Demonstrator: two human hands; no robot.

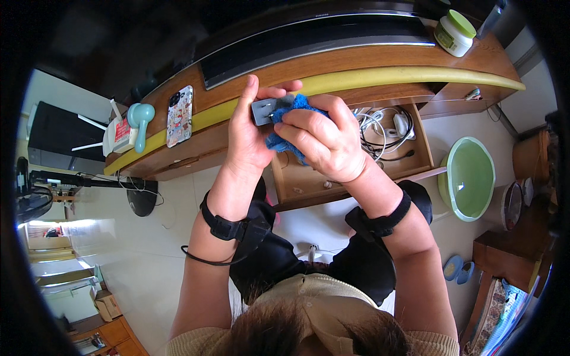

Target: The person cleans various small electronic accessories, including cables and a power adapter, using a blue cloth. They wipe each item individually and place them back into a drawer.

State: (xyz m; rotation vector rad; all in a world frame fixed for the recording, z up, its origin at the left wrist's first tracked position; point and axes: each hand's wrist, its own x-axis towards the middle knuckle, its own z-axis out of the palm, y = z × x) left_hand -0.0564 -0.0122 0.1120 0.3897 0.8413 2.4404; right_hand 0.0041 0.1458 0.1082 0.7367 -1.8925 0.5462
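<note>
My left hand (pixel 249 129) holds a small grey rectangular object (pixel 262 111), its thumb and fingers spread around the sides. Small dark details show on the object's upper face, too small to make out. In my right hand (pixel 327 133) is a bunched blue cloth (pixel 289 141), pressed against the grey object and covering part of it. Both hands are raised above an open wooden drawer (pixel 320 202). White and black cables (pixel 378 133) lie coiled in the drawer's right part, along with a white adapter (pixel 403 124). My wrists wear black straps.
On the wooden cabinet (pixel 356 55) a yellow edge strip (pixel 392 76) runs along the front. A patterned phone (pixel 180 116), a teal handheld fan (pixel 140 122) and a white router (pixel 111 133) are left; a green-lidded jar (pixel 455 33) is right. A green basin (pixel 467 178) stands beside the drawer.
</note>
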